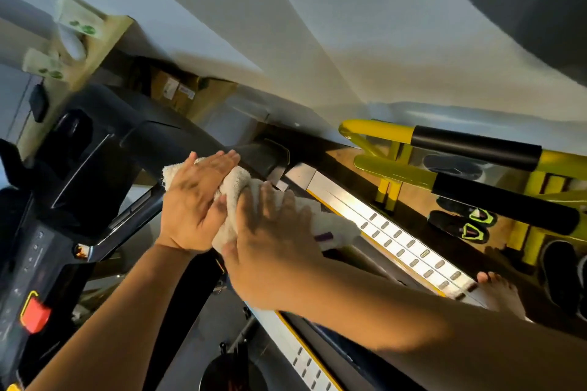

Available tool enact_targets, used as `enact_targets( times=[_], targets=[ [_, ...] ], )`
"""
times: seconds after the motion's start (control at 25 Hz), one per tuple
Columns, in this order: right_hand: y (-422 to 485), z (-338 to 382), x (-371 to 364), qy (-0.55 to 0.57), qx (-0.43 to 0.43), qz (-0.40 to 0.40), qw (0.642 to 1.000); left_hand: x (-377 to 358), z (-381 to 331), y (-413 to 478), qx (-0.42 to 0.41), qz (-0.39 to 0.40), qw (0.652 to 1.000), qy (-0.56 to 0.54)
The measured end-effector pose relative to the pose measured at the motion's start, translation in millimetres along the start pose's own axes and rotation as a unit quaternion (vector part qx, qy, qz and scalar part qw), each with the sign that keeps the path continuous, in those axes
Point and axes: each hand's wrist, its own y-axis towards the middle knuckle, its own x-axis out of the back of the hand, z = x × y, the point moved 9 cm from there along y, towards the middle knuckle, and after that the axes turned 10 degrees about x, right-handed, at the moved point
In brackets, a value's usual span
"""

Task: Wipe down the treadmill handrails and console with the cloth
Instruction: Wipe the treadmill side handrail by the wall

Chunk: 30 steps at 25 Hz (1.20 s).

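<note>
Both hands were on the cloth point(233, 197), which lay bunched over a black handrail point(190, 140) beside the console point(41, 241). Left hand point(193, 203) pressed it flat with straight fingers; right hand point(273, 244) covered its lower end, fingers hidden, so I could not tell its grip. I judged this rail was under way and the console and its red stop button point(35, 314) possibly left, though nothing showed which parts were clean.

Right of the right hand's fingers point(270, 200), brown floor point(419, 197) bearing the treadmill base point(397, 241), a yellow frame point(386, 197) and black shoes point(460, 222) with green trim.
</note>
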Motion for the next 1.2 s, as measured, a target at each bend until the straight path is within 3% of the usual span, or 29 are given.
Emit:
enact_targets(
  times=[0.08, 0.24, 0.32, 0.4, 0.48, 0.6, 0.72, 0.8, 0.92, 1.08, 1.2],
  targets=[
    [-9.9, 15.7, 11.7, -0.006, 0.057, 0.041, 0.998, 2.5, 11.8, 8.0, -0.012, 0.005, 1.0, 0.012],
    [13.0, -9.0, 54.7, 0.0, 0.086, -0.026, 0.996, 4.9, 31.5, 14.5, -0.015, -0.007, 1.0, 0.009],
    [40.4, -33.4, 65.8, 0.02, 0.058, -0.034, 0.998, 4.7, 38.3, 14.9, -0.012, -0.015, 1.0, 0.009],
    [63.6, -57.3, 73.9, -0.053, 0.008, -0.091, 0.994, 2.8, 37.4, 14.5, -0.013, -0.015, 1.0, 0.011],
    [79.2, -54.0, 59.2, -0.032, 0.023, -0.113, 0.993, 3.3, 37.0, 14.8, -0.014, -0.016, 1.0, 0.009],
    [104.9, -39.2, -13.0, 0.175, 0.06, 0.042, 0.982, 5.4, 32.5, 13.9, -0.031, -0.027, 0.999, 0.01],
    [126.5, -54.5, -27.4, 0.24, 0.035, 0.119, 0.963, 4.3, 34.2, 15.2, -0.023, -0.028, 0.999, 0.009],
    [124.4, -67.7, -33.9, 0.188, 0.049, 0.128, 0.972, 2.8, 35.8, 14.9, -0.028, -0.024, 0.999, 0.016],
    [95.9, -62.2, -20.8, -0.052, 0.043, 0.106, 0.992, 2.0, 40.7, 19.1, -0.053, -0.009, 0.998, 0.039],
    [76.6, -2.7, 9.3, -0.048, 0.113, 0.04, 0.992, 2.7, 50.1, 23.3, -0.112, 0.018, 0.992, 0.06],
    [99.6, 14.2, 29.6, -0.051, 0.184, -0.06, 0.98, 0.9, 63.3, 31.7, -0.141, 0.044, 0.986, 0.071]
  ],
)
